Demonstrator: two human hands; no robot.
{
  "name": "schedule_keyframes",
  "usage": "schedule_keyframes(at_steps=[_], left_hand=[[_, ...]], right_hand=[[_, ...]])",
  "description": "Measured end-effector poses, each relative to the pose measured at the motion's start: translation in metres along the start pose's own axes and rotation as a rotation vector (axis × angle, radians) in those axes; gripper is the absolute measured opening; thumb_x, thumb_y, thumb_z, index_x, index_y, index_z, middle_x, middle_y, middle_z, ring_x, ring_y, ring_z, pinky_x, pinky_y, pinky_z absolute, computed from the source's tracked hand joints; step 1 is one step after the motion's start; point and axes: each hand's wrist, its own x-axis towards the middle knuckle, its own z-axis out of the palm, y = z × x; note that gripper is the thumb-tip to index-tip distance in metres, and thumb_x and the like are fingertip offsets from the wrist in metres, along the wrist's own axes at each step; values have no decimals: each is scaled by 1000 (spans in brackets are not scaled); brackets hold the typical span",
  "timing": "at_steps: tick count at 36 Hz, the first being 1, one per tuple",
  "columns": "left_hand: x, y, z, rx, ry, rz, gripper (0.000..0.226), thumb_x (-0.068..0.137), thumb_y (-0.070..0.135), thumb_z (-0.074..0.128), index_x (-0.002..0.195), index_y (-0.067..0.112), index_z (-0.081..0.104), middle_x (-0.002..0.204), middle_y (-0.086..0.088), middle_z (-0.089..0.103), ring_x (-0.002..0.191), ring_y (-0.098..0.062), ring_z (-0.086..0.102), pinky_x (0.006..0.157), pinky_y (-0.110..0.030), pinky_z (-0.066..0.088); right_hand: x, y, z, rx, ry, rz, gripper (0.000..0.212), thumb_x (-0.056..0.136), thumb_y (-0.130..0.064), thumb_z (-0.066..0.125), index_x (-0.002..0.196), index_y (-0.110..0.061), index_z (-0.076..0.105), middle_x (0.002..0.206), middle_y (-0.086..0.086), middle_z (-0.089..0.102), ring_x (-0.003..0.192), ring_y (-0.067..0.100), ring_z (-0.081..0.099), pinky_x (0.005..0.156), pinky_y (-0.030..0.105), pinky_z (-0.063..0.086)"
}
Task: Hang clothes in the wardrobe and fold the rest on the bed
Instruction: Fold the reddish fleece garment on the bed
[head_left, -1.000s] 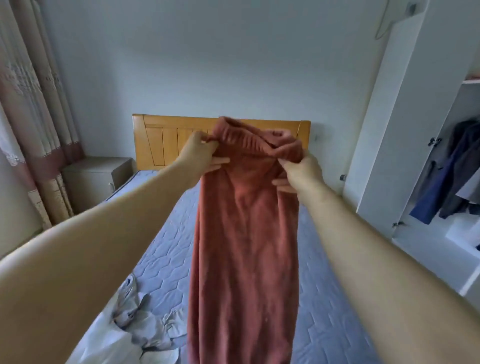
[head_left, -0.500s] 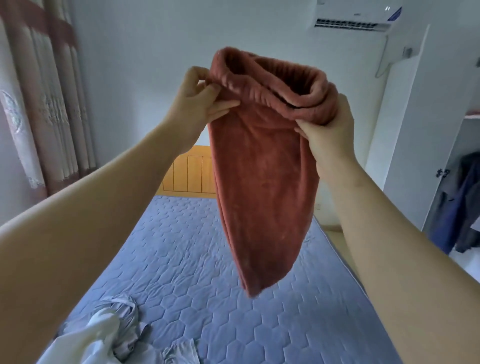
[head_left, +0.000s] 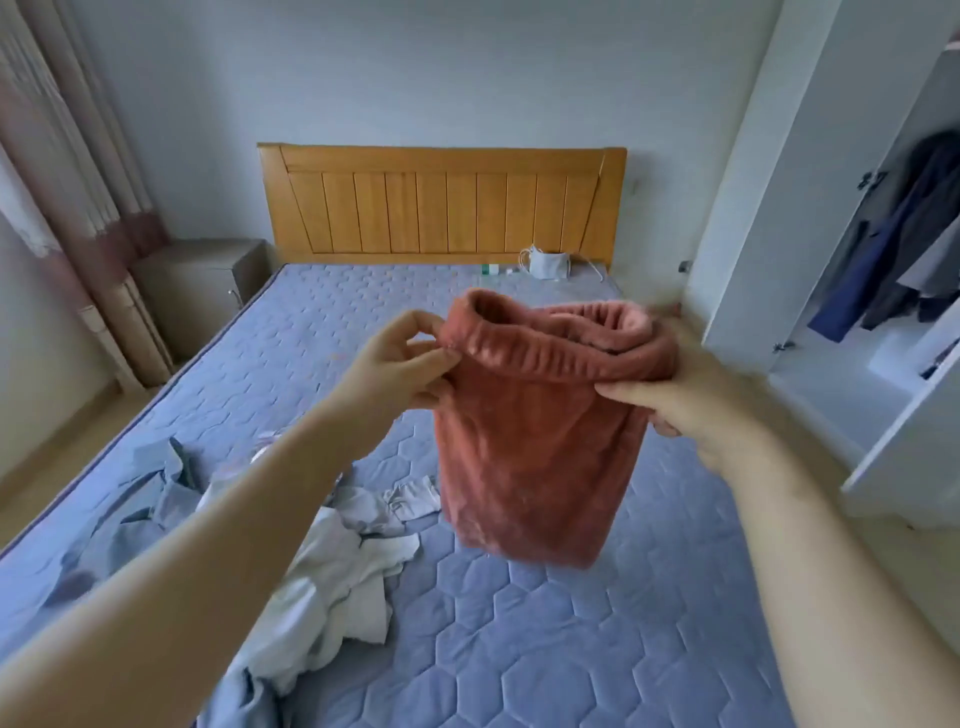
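Rust-red fleece trousers (head_left: 535, 457) hang in the air above the bed (head_left: 545, 623), waistband up and the legs swung back underneath. My left hand (head_left: 400, 364) pinches the left end of the elastic waistband. My right hand (head_left: 691, 384) grips the right end, thumb across the front. The wardrobe (head_left: 810, 218) stands open at the right, with dark blue and grey clothes (head_left: 898, 244) hanging inside.
A heap of pale blue and white clothes (head_left: 311, 571) lies on the quilted blue mattress at the lower left. A face mask (head_left: 548, 262) and small items lie near the wooden headboard (head_left: 441, 202). A nightstand (head_left: 202, 280) and curtains (head_left: 78, 197) are at the left.
Both hands came down from head height to chest height with the trousers. The view tipped down, so more of the bed and the clothes heap shows.
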Motion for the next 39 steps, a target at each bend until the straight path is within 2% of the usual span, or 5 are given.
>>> schedule_keyframes(at_steps=[10,24,29,34,39], left_hand=[[-37,-118,-2,-3,-110,-507,18,90,-4,52,80,10,51,53,-1,45,42,-8,44,55,-26,54],[73,-211,25,-1,115,-704,18,90,-1,54,78,12,51,40,1,39,35,-6,40,51,-27,54],[151,-226,38,-103,289,-516,23,91,-5,50,101,16,51,94,-5,57,62,-4,62,61,-19,53],[170,-270,44,228,124,-561,70,93,1,52,147,27,17,150,6,26,132,-18,38,98,-26,39],[144,-318,43,493,-30,-702,63,91,0,52,146,14,24,145,-8,32,116,-13,49,87,-28,40]], right_hand=[[-51,116,43,19,-227,375,23,74,3,73,82,-16,64,41,-2,41,33,6,27,33,15,19],[76,215,50,50,-199,571,16,81,-8,71,80,-16,57,54,4,46,29,3,38,33,13,33],[161,229,64,260,48,432,30,87,-3,62,116,-7,53,101,10,65,66,5,63,60,10,50],[185,271,88,178,-77,430,72,90,-11,59,149,-23,19,146,-2,33,129,7,34,108,23,25],[157,320,108,18,-225,598,66,89,-13,60,146,-21,29,150,6,33,137,18,32,115,36,26]])
